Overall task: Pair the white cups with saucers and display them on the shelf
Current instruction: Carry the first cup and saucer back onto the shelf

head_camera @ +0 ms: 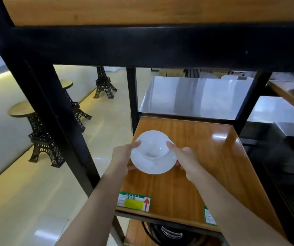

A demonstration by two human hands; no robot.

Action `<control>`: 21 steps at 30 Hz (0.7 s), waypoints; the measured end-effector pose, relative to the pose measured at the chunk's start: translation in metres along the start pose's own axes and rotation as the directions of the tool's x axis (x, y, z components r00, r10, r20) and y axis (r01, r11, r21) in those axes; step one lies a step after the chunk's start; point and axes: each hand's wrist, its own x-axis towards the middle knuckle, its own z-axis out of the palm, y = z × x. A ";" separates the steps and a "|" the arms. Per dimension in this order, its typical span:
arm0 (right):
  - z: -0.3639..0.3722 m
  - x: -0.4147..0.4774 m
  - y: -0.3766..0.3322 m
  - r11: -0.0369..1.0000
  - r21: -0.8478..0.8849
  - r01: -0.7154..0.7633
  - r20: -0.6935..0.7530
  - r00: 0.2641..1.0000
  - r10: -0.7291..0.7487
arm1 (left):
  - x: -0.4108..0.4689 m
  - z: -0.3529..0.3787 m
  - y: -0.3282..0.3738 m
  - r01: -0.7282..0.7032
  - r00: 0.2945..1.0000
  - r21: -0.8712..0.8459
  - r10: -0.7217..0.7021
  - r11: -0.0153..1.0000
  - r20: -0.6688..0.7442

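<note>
A white cup [152, 145] sits on a white saucer [153, 166], and I hold the pair with both hands just above the wooden shelf board [204, 157]. My left hand [123, 158] grips the saucer's left edge, its thumb resting against the cup's rim. My right hand [185, 158] grips the saucer's right edge, thumb against the cup's right side. The pair hovers over the left part of the board; whether it touches the wood I cannot tell.
A black metal frame post [54, 112] slants down on the left, and a thick black beam [160, 47] spans overhead under an upper wooden shelf. A price label [133, 201] sits at the board's front edge. Tower-shaped stools [43, 139] stand on the floor to the left. A steel surface [196, 96] lies behind.
</note>
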 end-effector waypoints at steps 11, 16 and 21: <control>0.005 0.013 0.006 0.994 -0.111 -0.008 -0.039 0.999 0.003 | 0.022 0.002 -0.005 0.034 0.999 0.050 -0.032 0.998 -0.030; -0.004 0.009 0.006 0.970 -0.243 0.024 -0.116 0.992 -0.054 | 0.021 0.002 -0.004 -0.005 0.999 0.172 0.014 0.985 -0.051; -0.018 -0.010 0.013 0.885 -0.453 0.111 -0.197 0.955 -0.221 | 0.010 -0.001 -0.004 -0.183 0.958 0.477 0.264 0.860 -0.110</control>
